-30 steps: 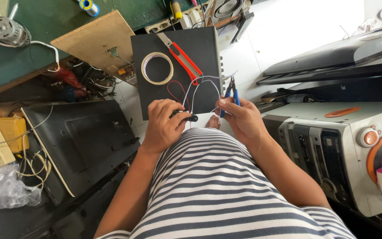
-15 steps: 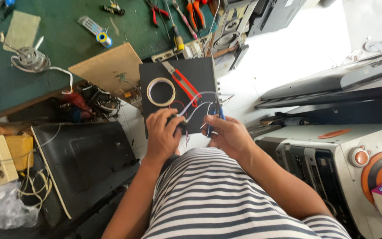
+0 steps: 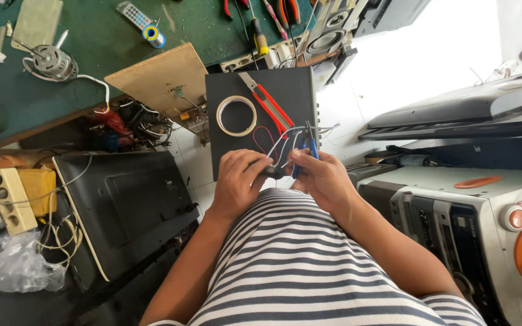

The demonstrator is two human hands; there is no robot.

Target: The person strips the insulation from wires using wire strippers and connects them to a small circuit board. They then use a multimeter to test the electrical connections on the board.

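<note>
My left hand [image 3: 241,179] is closed around a small black part [image 3: 271,172] with thin red, blue and white wires [image 3: 279,140] running from it. My right hand [image 3: 323,179] grips blue-handled pliers [image 3: 310,148] right beside that part, the tips near the wires. Both hands hover over the near edge of a black flat box [image 3: 297,96]. On the box lie a roll of pale tape [image 3: 236,115] and red-handled pliers [image 3: 267,104]. My striped shirt fills the lower middle.
A green workbench [image 3: 110,42] at the top holds a small motor [image 3: 52,62], a remote, a solder spool [image 3: 151,34], a wooden board [image 3: 161,75] and hand tools. A black panel [image 3: 122,205] and power strip [image 3: 7,196] lie left. Stereo units [image 3: 454,211] stand right.
The view has shifted, so more of the green bench shows at the top. My hands have drawn closer together over the box's near edge, still holding the small part and blue pliers.
</note>
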